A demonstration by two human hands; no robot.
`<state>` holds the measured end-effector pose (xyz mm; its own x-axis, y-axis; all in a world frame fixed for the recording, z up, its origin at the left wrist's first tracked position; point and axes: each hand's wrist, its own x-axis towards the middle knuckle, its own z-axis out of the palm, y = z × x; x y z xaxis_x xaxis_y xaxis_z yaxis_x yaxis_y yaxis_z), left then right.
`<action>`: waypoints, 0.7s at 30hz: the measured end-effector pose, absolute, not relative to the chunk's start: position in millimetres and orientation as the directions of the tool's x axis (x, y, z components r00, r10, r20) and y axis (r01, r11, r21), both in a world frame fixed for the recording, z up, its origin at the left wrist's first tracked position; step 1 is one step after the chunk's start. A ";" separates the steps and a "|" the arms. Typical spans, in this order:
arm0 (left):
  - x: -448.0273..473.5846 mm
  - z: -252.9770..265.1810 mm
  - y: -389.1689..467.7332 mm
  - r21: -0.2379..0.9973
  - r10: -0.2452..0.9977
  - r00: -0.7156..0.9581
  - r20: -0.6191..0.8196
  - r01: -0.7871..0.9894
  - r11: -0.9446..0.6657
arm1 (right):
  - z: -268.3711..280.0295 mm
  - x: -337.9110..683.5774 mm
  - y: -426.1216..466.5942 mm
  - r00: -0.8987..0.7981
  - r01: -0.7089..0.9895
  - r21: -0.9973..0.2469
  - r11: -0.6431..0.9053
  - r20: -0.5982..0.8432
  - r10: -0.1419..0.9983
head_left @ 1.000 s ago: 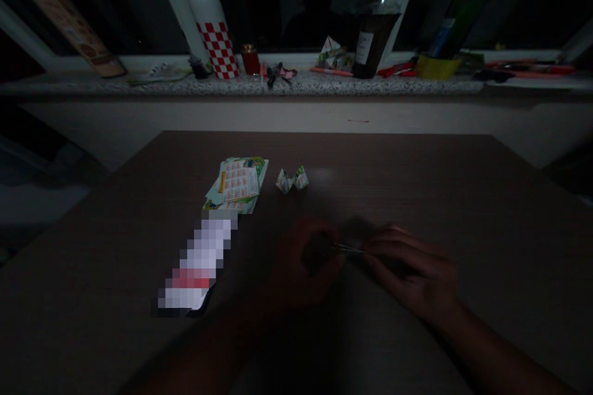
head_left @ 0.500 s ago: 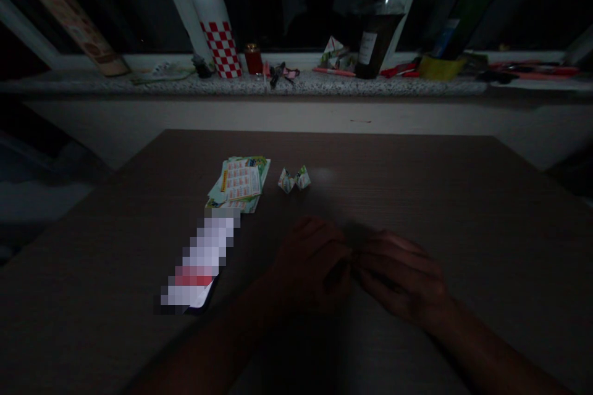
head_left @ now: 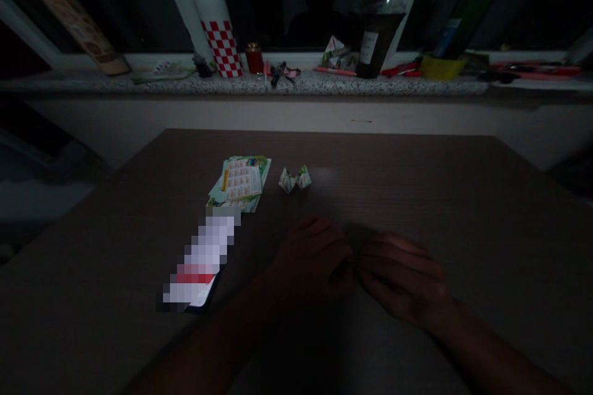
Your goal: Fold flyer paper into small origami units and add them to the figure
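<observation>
Hands (head_left: 319,259) (head_left: 403,278) close together (the left more curled)

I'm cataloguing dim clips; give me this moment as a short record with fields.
Left: bare left hand, fingers curled
Right: bare right hand, fingertips close against the left
Held: too dark to tell
Beyond hands: small green-and-white folded paper piece
Left of it: pile of flat green-and-white printed papers
Nearer than pile: black-edged rectangular phone, screen lit
Surface: brown wood-grain table
</observation>
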<state>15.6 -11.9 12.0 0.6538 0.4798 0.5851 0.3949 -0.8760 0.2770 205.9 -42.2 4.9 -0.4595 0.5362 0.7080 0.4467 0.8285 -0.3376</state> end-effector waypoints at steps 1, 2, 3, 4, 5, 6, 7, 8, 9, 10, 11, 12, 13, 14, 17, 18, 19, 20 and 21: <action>15.4 12.9 -11.4 0.273 0.481 0.656 0.581 0.399 -0.875 | 5.2 205.4 -42.1 -0.451 0.443 -0.343 0.829 0.714 0.536; 15.0 13.6 -10.7 0.270 0.483 0.659 0.577 0.404 -0.874 | 5.3 205.1 -42.1 -0.445 0.438 -0.351 0.828 0.715 0.539; 14.3 14.2 -9.9 0.266 0.483 0.661 0.575 0.407 -0.874 | 5.3 205.0 -42.0 -0.440 0.434 -0.357 0.827 0.717 0.540; 13.5 14.6 -9.0 0.261 0.480 0.662 0.575 0.408 -0.875 | 5.2 205.0 -41.8 -0.435 0.433 -0.364 0.825 0.717 0.545; 12.6 14.7 -8.0 0.254 0.477 0.665 0.575 0.409 -0.876 | 5.0 205.1 -41.7 -0.430 0.434 -0.371 0.821 0.716 0.550; 11.6 14.6 -7.0 0.245 0.472 0.665 0.578 0.410 -0.878 | 4.7 205.1 -41.6 -0.423 0.436 -0.378 0.817 0.714 0.557; 10.7 14.3 -6.0 0.233 0.465 0.664 0.586 0.412 -0.881 | 4.3 205.1 -41.6 -0.416 0.435 -0.384 0.814 0.716 0.560; 9.8 13.9 -5.1 0.222 0.458 0.662 0.593 0.412 -0.884 | 4.0 205.0 -41.5 -0.409 0.431 -0.389 0.814 0.721 0.560; 8.9 13.4 -4.3 0.213 0.453 0.661 0.599 0.413 -0.885 | 3.7 204.7 -41.5 -0.400 0.425 -0.392 0.816 0.727 0.558; 8.0 13.0 -3.6 0.207 0.449 0.658 0.604 0.415 -0.886 | 3.7 204.6 -41.4 -0.388 0.419 -0.393 0.818 0.738 0.553; 6.8 12.7 -2.8 0.203 0.448 0.656 0.608 0.417 -0.886 | 3.9 204.6 -41.4 -0.374 0.416 -0.393 0.820 0.748 0.549; 5.4 12.5 -2.0 0.203 0.451 0.655 0.607 0.420 -0.884 | 4.3 205.0 -41.4 -0.354 0.418 -0.392 0.819 0.760 0.545; 3.5 12.5 -0.9 0.208 0.459 0.652 0.603 0.427 -0.880 | 5.0 205.9 -41.4 -0.355 0.423 -0.398 0.814 0.754 0.553; 1.3 12.7 0.4 0.216 0.471 0.648 0.599 0.436 -0.874 | 5.9 207.4 -41.4 -0.354 0.429 -0.403 0.808 0.748 0.561; -7.0 14.0 5.1 0.239 0.518 0.613 0.597 0.480 -0.844 | 8.7 214.8 -40.8 -0.318 0.451 -0.419 0.788 0.749 0.581; -9.4 14.8 6.4 0.245 0.533 0.595 0.602 0.498 -0.832 | 9.4 217.5 -40.4 -0.301 0.466 -0.428 0.775 0.747 0.593; -11.1 15.6 7.0 0.254 0.542 0.578 0.610 0.506 -0.824 | 9.9 219.8 -40.0 -0.285 0.485 -0.440 0.756 0.737 0.612; -12.0 16.5 6.8 0.263 0.547 0.565 0.618 0.507 -0.821 | 10.1 221.3 -39.5 -0.277 0.499 -0.444 0.744 0.732 0.622; -11.9 17.3 5.7 0.273 0.548 0.560 0.622 0.501 -0.822 | 10.1 221.8 -39.0 -0.276 0.500 -0.442 0.744 0.734 0.621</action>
<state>-11.9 5.7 17.3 0.5597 0.5477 0.6219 0.5006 -0.8215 0.2730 221.8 -39.0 10.1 -0.2758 0.6211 0.7336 0.5000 0.7445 -0.4424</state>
